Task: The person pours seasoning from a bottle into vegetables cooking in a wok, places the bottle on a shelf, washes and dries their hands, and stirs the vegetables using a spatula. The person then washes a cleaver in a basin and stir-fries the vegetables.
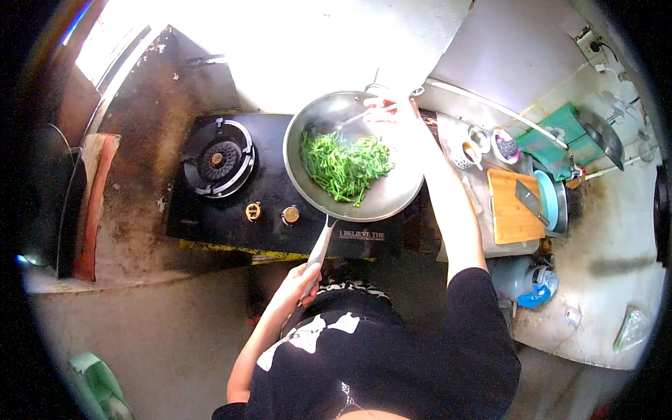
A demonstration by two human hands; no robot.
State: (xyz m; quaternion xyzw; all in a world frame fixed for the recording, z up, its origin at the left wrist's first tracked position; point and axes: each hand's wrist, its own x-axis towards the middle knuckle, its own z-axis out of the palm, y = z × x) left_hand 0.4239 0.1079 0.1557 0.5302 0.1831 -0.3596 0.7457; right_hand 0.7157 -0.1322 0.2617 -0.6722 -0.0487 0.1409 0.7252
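Note:
A grey wok sits over the right side of the black gas stove. Chopped green leafy vegetables lie in it, mostly left of its middle. My left hand is wrapped around the wok's light grey handle, which points toward my body. Above the far right part of the wok, my right hand is closed on a thin cooking utensil. Strong glare washes out that hand and much of the utensil, so its exact kind cannot be told.
A bare burner and two knobs are left of the wok. At right are a cleaver on a wooden cutting board, a blue basin, small bowls and a gas cylinder. A white pipe runs along the wall.

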